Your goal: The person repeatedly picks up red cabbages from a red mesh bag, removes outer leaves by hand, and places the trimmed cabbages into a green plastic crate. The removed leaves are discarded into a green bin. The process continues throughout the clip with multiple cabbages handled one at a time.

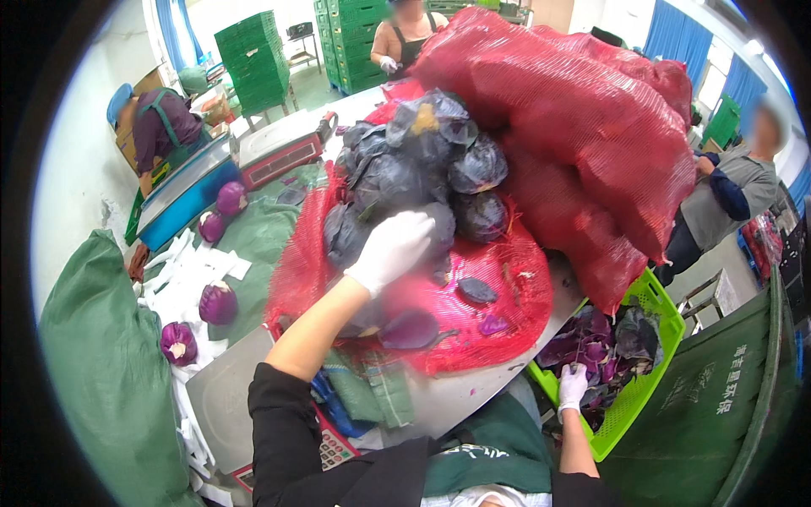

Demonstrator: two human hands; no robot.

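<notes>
My left hand (396, 250), in a white glove, reaches across the heap of red cabbages (393, 180). It lies against a dark cabbage (438, 222) near the front of the heap; whether the fingers grip it is unclear. The heap rests on an opened red mesh sack (523, 285), with a loose outer leaf (476, 290) and a purple leaf scrap (493, 324) on the mesh. Down to the right, my right hand (572, 388), also gloved, is over the cut leaves (592, 342) inside a lime-green plastic crate (633, 415). What its fingers hold, if anything, cannot be made out.
Full red mesh sacks (570, 120) tower at right. Trimmed cabbages (218, 303) and white foam strips (184, 269) lie left, near two scales (282, 158). A green bin (703, 393) borders the crate. Three people (728, 190) stand around; stacked green crates (250, 63) are behind.
</notes>
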